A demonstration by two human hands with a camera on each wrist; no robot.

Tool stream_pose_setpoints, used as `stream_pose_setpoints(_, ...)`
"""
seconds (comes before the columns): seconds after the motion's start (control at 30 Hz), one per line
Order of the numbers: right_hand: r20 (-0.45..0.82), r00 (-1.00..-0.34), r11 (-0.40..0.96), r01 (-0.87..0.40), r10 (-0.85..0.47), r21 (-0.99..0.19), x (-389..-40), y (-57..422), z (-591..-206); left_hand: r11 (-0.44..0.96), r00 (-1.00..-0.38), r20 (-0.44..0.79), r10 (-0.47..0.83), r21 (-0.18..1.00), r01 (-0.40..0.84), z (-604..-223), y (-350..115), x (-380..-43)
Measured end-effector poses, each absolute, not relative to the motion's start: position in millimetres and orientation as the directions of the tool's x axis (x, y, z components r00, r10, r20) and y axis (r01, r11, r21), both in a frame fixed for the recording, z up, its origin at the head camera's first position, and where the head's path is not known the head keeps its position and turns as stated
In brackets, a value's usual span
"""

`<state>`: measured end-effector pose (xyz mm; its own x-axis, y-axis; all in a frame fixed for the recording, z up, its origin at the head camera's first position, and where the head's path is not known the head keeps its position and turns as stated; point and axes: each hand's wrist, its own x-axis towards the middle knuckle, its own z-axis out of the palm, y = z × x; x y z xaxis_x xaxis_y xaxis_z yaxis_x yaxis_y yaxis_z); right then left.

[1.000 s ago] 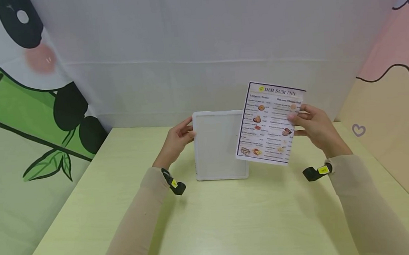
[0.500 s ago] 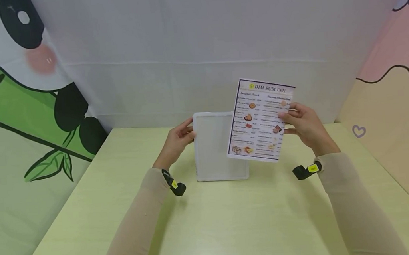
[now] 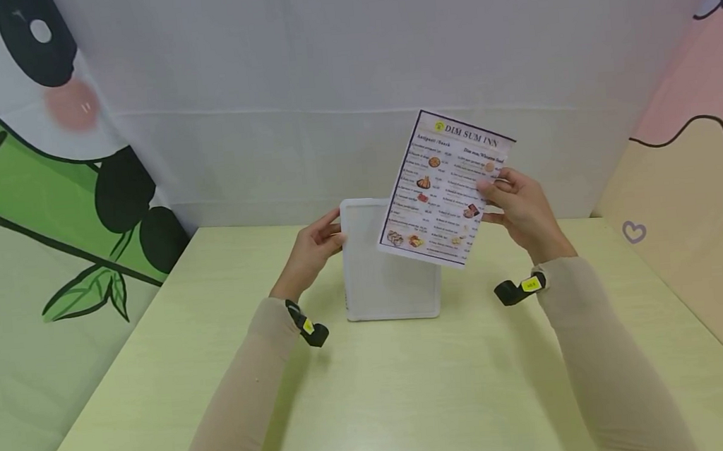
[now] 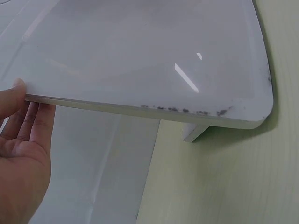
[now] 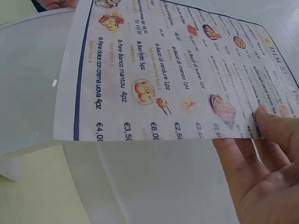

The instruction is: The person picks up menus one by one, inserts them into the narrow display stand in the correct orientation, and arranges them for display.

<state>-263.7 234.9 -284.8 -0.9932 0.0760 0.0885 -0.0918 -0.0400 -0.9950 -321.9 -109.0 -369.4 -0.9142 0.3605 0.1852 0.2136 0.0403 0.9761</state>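
A white display frame with rounded corners stands upright on the table. My left hand pinches its left edge, thumb in front and fingers behind, as the left wrist view shows. Dark scuffs mark that edge, and a short support foot juts out at the back. In my right hand is a printed menu sheet headed "DIM SUM INN", pinched at its right edge between thumb and fingers. The sheet is raised and leans to the right. It overlaps the upper right of the frame in the head view and hides that corner.
The pale wooden table reaches back to a white cloth backdrop. A green cartoon-print panel borders the left side, a pink and cream one the right. Both wrists wear black camera straps.
My right hand has carried the menu left and upward, so it overlaps more of the frame, and its tilt has grown. The left hand and the frame have stayed in place.
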Motion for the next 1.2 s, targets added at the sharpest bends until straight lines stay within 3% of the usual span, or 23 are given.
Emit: stream_pose_setpoints(1.2,0.106,-0.984,-0.326,-0.149,0.145,-0.934,-298,181,-256,0.053,-0.919,0.17,0.355,0.978,0.201,-371,-109,-324)
